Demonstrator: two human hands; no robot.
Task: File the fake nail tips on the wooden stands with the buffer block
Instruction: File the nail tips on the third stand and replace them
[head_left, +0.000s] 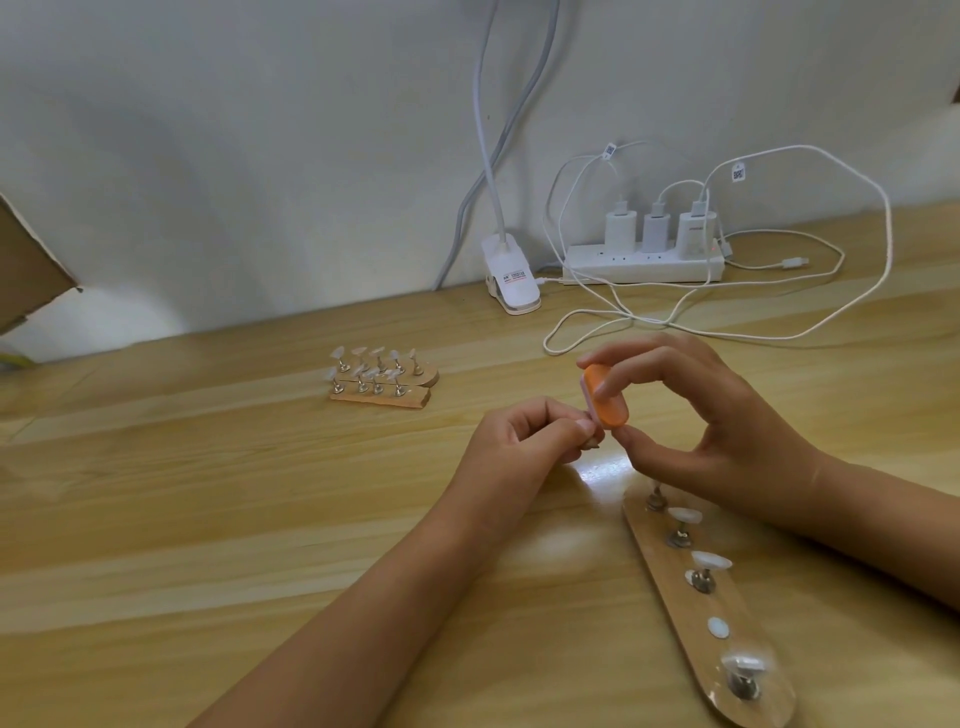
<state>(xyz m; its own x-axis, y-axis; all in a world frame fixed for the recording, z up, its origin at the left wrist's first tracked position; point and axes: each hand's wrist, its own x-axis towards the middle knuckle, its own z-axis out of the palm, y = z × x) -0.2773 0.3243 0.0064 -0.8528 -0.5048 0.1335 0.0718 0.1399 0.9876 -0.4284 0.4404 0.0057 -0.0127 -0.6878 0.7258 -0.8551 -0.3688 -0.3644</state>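
Observation:
My right hand (711, 415) grips a small orange buffer block (609, 404) between thumb and fingers, above the table's middle. My left hand (524, 441) is pinched shut on a small nail tip holder (592, 440), mostly hidden by the fingers, and it touches the block's lower left edge. Below the hands lies a long wooden stand (727, 618) with several metal pegs carrying clear nail tips (710, 560); one peg spot (718, 627) shows only a white disc. Two more wooden stands (384, 387) with nail tips sit side by side farther back on the left.
A white power strip (644, 265) with three chargers and looping white cables (779, 332) lies at the back right by the wall. A white clip lamp base (511, 283) is clamped at the back edge. A cardboard corner (26, 265) shows at the left.

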